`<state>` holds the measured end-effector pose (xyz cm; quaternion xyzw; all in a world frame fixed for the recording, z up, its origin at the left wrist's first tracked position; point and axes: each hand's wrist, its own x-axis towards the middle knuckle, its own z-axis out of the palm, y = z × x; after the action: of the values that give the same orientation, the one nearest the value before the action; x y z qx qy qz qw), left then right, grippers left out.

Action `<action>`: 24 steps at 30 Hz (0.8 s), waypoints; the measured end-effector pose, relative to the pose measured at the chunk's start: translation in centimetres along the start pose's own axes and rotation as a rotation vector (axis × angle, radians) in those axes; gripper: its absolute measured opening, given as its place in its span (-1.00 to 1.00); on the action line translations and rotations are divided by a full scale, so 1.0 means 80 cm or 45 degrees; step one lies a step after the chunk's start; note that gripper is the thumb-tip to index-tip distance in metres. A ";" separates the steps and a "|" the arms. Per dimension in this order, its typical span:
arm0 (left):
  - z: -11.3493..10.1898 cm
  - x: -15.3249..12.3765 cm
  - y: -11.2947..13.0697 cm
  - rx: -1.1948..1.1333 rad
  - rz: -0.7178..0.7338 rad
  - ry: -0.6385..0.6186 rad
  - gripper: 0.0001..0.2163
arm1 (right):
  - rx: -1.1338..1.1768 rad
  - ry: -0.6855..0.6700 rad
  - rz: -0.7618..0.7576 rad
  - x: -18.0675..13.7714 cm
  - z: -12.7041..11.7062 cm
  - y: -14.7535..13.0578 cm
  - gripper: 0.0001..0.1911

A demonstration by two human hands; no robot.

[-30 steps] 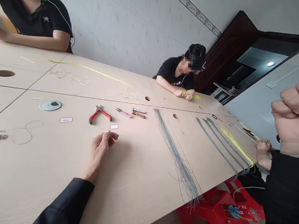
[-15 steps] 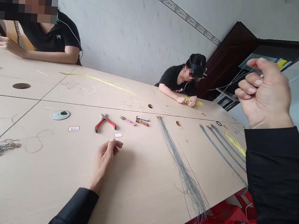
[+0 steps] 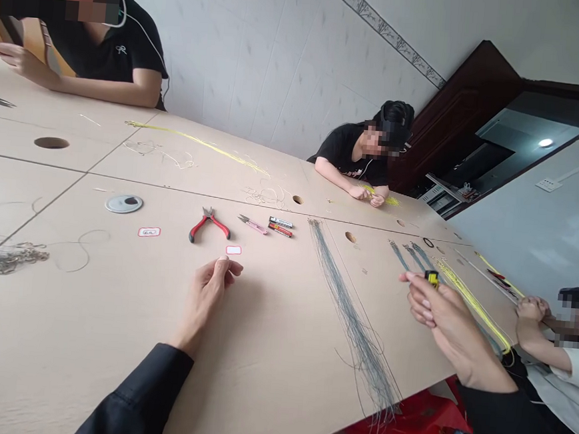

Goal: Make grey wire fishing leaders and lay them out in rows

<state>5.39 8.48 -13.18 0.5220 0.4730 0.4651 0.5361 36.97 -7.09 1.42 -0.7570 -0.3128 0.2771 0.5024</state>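
My left hand [image 3: 212, 290] rests on the table with thumb and fingers drawn together. Whatever they may pinch is too small to make out. Just beyond the fingertips lies a white label with a red border [image 3: 233, 250]. Red-handled pliers [image 3: 209, 226], pink thread snips [image 3: 253, 225] and two batteries [image 3: 280, 227] lie a little farther off. My right hand [image 3: 437, 315] is raised over the table's right side, closed around a small yellow and black object [image 3: 432, 278]. A long bundle of grey-blue cords [image 3: 343, 301] lies between my hands.
Blue cord bundles [image 3: 401, 256] and a yellow bundle [image 3: 471, 298] lie at the right. A tangled chain pile [image 3: 5, 259], a grey disc [image 3: 125, 204] and another label [image 3: 148, 232] are on the left. Several people sit around the table. A red stool [image 3: 418, 421] stands below the edge.
My right hand has come down and left from high at the right, and the yellow and black object now shows clearly. The view has shifted slightly; my left hand keeps its place on the table.
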 end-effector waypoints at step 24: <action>0.003 -0.003 0.010 0.045 0.039 0.061 -0.63 | -1.410 -0.259 -0.050 -0.045 -0.034 0.124 -0.78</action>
<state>5.61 8.25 -12.38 0.5272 0.4859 0.4771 0.5082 38.57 -14.38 -6.51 -0.8711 -0.4725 0.1338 0.0025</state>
